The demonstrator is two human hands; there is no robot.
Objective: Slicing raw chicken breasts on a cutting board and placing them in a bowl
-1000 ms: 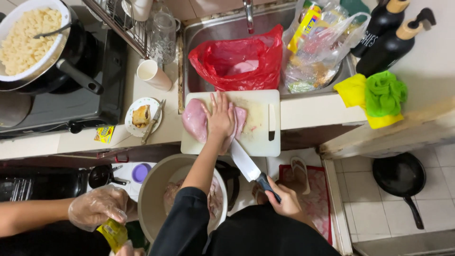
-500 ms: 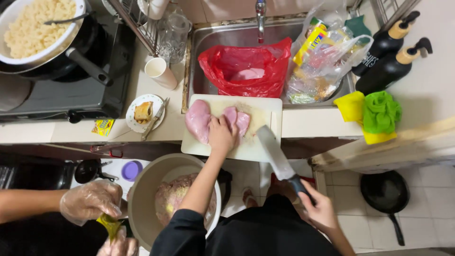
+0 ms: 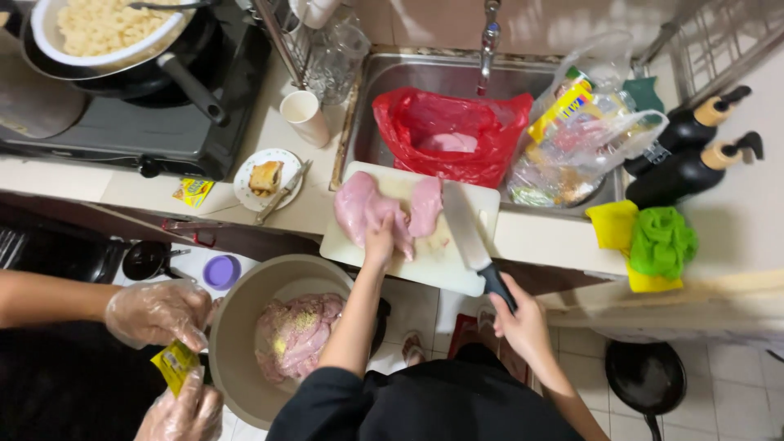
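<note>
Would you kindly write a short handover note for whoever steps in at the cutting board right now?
Left hand: pressing down on the raw chicken pieces on the white cutting board that bridges the sink edge.
Right hand: closed grip on the knife, blade resting over the board beside the meat.
Done: seasoned meat already lies in the beige bowl below the counter.
Left: the pieces on the board show no cuts yet.
Nearby: another person's gloved hands hold a yellow packet beside the bowl.
</note>
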